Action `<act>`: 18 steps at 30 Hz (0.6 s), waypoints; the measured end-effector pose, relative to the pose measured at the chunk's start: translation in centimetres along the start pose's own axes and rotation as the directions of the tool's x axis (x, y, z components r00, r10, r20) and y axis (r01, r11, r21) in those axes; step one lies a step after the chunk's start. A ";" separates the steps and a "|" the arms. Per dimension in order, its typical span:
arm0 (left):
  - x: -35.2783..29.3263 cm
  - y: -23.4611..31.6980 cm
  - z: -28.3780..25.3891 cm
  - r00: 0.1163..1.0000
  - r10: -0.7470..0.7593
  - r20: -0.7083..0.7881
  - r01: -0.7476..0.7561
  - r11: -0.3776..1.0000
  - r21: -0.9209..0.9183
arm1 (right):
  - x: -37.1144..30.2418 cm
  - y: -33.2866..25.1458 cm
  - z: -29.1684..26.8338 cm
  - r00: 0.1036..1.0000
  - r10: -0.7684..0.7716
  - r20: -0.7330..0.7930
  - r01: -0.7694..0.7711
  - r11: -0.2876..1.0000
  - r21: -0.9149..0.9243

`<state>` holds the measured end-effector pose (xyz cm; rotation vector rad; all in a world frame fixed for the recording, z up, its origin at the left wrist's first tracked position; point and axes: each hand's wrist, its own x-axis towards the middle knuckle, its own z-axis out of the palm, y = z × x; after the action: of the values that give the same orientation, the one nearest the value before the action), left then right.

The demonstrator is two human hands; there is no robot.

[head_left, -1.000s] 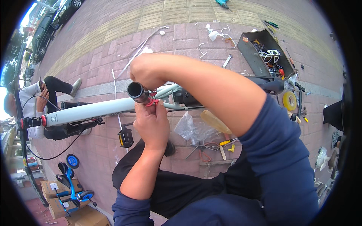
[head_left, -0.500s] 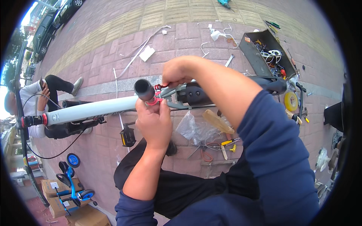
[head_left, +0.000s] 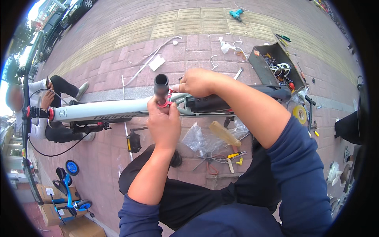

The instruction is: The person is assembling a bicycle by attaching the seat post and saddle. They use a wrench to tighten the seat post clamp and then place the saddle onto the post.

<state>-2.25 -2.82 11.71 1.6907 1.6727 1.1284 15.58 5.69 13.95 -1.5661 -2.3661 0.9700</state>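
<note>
A pale grey bicycle frame (head_left: 102, 109) stretches across in front of me. A black seat post (head_left: 161, 87) sticks up from it with its open end toward me, and a red seat clamp (head_left: 165, 104) rings its base. My left hand (head_left: 164, 126) is closed on the seat clamp, thumb and forefinger on either side. Just right of the post, my right hand (head_left: 197, 83) has its fingers curled together beside the clamp. A small dark tip shows by its fingertips, but what it grips is hidden. The black rear tyre (head_left: 272, 93) lies beyond my right wrist.
A metal toolbox (head_left: 276, 65) full of parts sits far right. A teal drill (head_left: 237, 15), clear plastic wrap (head_left: 196, 140) and hand tools lie on the paving. Someone in pale clothing (head_left: 37, 89) sits by the handlebar (head_left: 25, 118). A blue tricycle (head_left: 71, 193) rests near cardboard boxes (head_left: 51, 213).
My right hand has shifted slightly right, away from the clamp. The seat post's open end now shows more clearly. My left hand keeps its hold, and the whole view has moved a little.
</note>
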 end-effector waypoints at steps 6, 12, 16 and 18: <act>-0.1 -0.7 -0.6 0.994 0.103 -0.020 -0.099 0.986 0.133 | 0.8 -1.5 0.2 0.998 0.052 0.045 -0.049 0.996 -0.069; -0.2 -0.8 -1.3 1.000 0.023 -0.002 -0.023 0.994 0.103 | 0.9 -2.5 1.3 0.976 0.211 -0.051 -0.205 0.973 0.109; 0.2 0.0 -2.0 0.997 0.013 0.078 -0.021 0.994 0.110 | 2.6 -3.2 5.3 0.805 0.402 -0.436 0.045 0.691 0.721; 0.7 0.7 -2.8 0.990 0.063 0.123 -0.084 0.981 0.176 | 3.2 -3.9 5.8 0.804 0.493 -0.332 0.209 0.289 0.934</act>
<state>-4.24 -2.77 13.86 1.9069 1.6944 0.9138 8.53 4.97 11.03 -1.2181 -0.7663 1.3065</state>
